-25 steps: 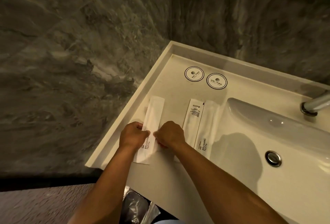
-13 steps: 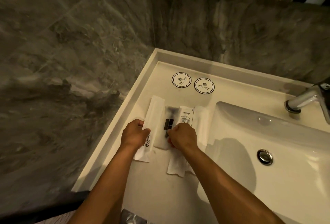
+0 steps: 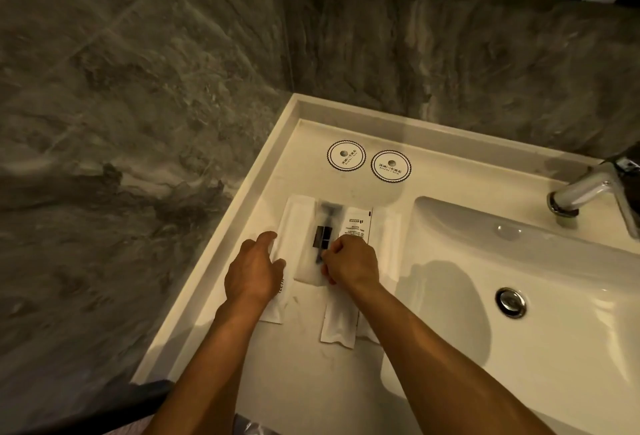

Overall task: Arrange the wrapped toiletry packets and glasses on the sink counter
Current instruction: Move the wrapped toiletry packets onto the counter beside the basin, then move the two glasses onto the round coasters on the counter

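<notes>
Four packets (image 3: 360, 223) are lying by the sink (image 3: 519, 261); the right hand (image 3: 351, 261) is pinching one, the left hand (image 3: 252, 272) is lying open. No glasses are showing.

Counter (image 3: 450, 171) glossy white; faucet (image 3: 585, 192) polished metal

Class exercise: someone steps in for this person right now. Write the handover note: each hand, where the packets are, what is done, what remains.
Left hand: resting flat, open, on the leftmost white paper packet.
Right hand: fingers curled at the lower edge of the clear plastic packet with a dark item inside; whether it is gripped cannot be told.
Further white printed packets lie to the right, overlapping, beside the white basin.
Two round white paper coasters sit at the back of the counter.
Done: packets laid roughly side by side.
Left: square them up; no glasses are in view.
</notes>
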